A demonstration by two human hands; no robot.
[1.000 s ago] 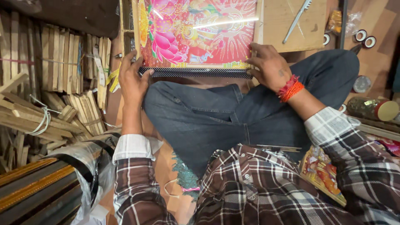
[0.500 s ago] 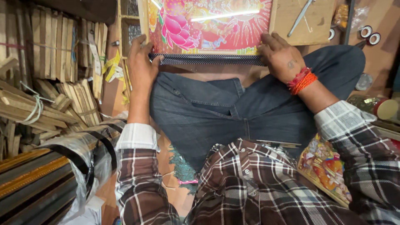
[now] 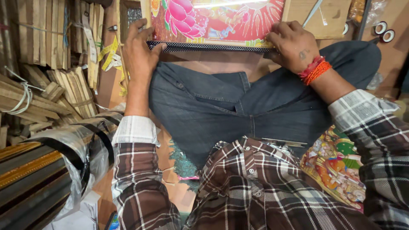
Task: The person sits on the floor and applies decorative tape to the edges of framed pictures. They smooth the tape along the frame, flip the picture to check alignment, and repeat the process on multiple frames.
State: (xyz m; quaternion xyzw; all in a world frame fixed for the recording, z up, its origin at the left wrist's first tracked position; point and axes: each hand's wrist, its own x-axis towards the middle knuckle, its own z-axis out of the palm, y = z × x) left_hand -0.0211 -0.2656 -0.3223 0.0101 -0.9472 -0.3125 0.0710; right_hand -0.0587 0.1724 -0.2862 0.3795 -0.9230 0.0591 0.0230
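A cluttered workshop floor spreads around a seated person in dark jeans and a brown plaid shirt, seen from above. The left hand (image 3: 138, 51) presses down on the left end of a dark dotted frame strip (image 3: 208, 46), its fingers spread flat over the corner where the strip meets a bright pink and red picture (image 3: 221, 19); the hand is laid on rather than closed around it. The right hand (image 3: 294, 44), with red and orange threads (image 3: 314, 70) tied at the wrist, rests on the right end of the same strip, fingers curled over the picture's lower edge, gripping lightly. The strip runs straight along the bottom edge of the picture, just beyond the person's knees, with both hands at its two ends.

Beyond the picture lies a flat brown board (image 3: 328, 17) with a slim metal tool (image 3: 313, 12) on it. Two small tape rolls (image 3: 383, 32) sit on the floor to the far right. Stacks of bundled wooden sticks (image 3: 47, 64) fill the left side, and plastic-wrapped lengths of moulding (image 3: 47, 170) lie near the left elbow. A colourful print (image 3: 336, 166) lies beside the right thigh.
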